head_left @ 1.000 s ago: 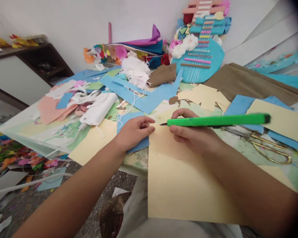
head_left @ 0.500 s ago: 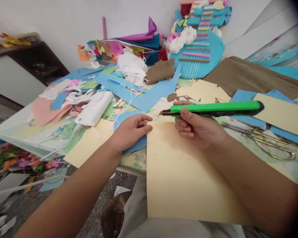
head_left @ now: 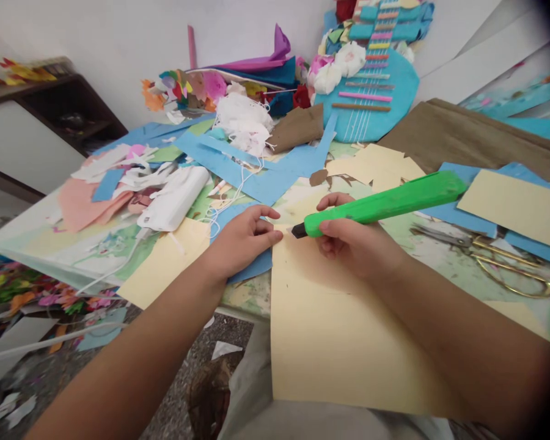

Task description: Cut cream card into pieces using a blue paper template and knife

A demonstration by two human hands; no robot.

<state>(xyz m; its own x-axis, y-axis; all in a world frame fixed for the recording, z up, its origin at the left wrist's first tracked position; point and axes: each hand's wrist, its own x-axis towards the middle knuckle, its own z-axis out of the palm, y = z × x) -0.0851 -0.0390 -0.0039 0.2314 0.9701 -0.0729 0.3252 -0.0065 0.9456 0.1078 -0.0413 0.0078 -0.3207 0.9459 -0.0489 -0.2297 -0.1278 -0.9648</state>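
My right hand [head_left: 355, 244] grips a bright green utility knife [head_left: 380, 203] with its black tip pointing left, just above the top left corner of a large cream paper sheet [head_left: 330, 330]. The sheet hangs over the table's near edge toward my lap. My left hand [head_left: 242, 241] rests with its fingers curled and pressed on that same corner, partly over a blue paper piece [head_left: 252, 269]. The knife tip sits a short way from my left fingertips.
Gold-handled scissors [head_left: 499, 263] lie to the right. A white device with a cord [head_left: 174, 201], blue strips [head_left: 252, 171], pink and cream scraps, brown paper [head_left: 467, 140] and paper flowers [head_left: 334, 73] crowd the table. Scraps litter the floor at the left.
The knife, level and lifted half a second ago, has tilted tip-down and come to the sheet's top left corner. My left hand has stayed on the corner.
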